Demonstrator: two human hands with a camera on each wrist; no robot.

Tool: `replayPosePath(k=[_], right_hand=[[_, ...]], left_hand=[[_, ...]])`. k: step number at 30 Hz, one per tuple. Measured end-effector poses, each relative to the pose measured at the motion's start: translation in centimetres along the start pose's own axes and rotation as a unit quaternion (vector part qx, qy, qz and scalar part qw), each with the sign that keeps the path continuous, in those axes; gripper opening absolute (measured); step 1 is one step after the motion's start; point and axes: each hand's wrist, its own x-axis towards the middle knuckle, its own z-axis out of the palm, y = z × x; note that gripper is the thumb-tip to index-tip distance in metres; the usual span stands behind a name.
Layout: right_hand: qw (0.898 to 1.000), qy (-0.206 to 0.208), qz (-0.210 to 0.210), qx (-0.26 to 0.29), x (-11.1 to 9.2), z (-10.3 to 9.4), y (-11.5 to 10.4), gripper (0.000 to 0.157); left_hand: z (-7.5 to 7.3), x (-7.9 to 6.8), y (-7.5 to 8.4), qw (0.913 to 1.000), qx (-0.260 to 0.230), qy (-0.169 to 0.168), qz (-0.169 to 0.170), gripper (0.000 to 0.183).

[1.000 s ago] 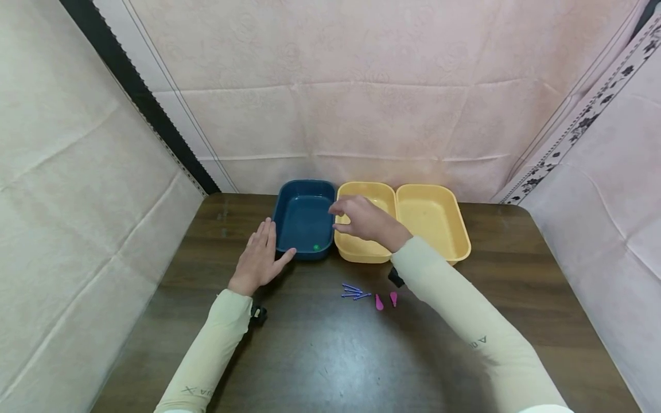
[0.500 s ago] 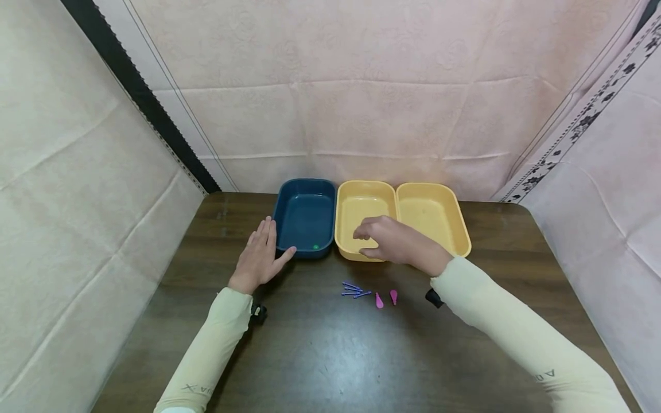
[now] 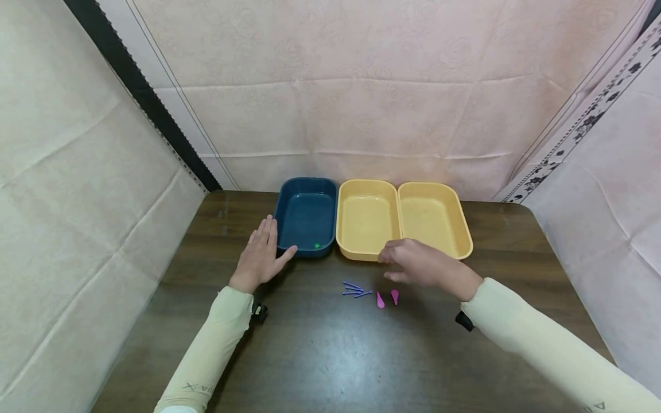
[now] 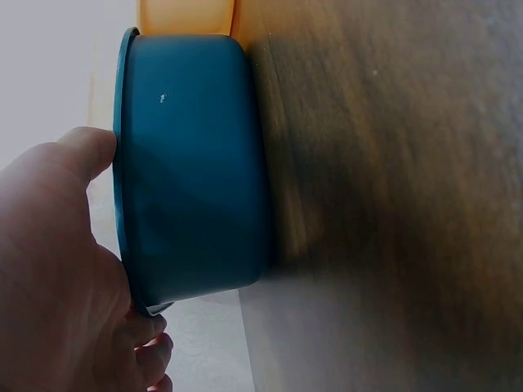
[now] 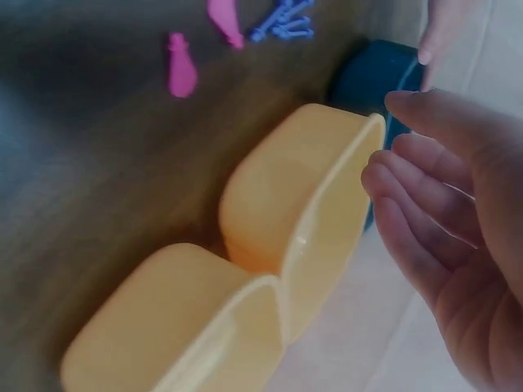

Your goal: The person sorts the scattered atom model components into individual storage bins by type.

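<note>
My left hand [image 3: 260, 258] rests with straight fingers along the left side of a dark blue plastic bin [image 3: 307, 215], its thumb at the near rim [image 4: 118, 196]. A small green piece [image 3: 317, 246] lies inside that bin near its front. Nothing shows between the thumb and the loosely bent fingers of my right hand [image 5: 458, 171], which hovers at the front of the yellow bins, just behind two pink teardrop-shaped pieces [image 3: 380, 300]. Left of the pink pieces, several thin blue-violet sticks with knobbed ends [image 3: 355, 290] lie in a small cluster on the table.
Two yellow bins, one in the middle [image 3: 368, 218] and one at right [image 3: 432, 215], stand side by side, right of the blue bin. All three line the back edge of the dark wooden table [image 3: 310, 350]. Pale cloth [image 3: 361, 115] hangs behind and at both sides.
My right hand has come from above the edge between the blue and middle yellow bins, back toward me and to the right. My left hand stays in place.
</note>
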Motion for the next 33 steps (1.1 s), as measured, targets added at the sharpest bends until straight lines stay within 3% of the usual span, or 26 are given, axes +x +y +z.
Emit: replayPosePath(k=[9,23,33], right_hand=[[0.999,-0.04,0.029,0.023,-2.4,2.3,0.5,0.017],[0.996,-0.026,0.05,0.066,-4.4,6.4,1.2,0.012],[0.995,0.027,0.077,0.049,-4.9,8.9,1.4,0.017]], left_hand=[[0.0,0.1,-0.1,1.0,0.003,-0.004,-0.002,0.101],[0.0,0.1,-0.1,1.0,-0.003,0.0,0.001,0.101],[0.1,0.0,-0.1,1.0,-0.006,0.002,0.003,0.101]])
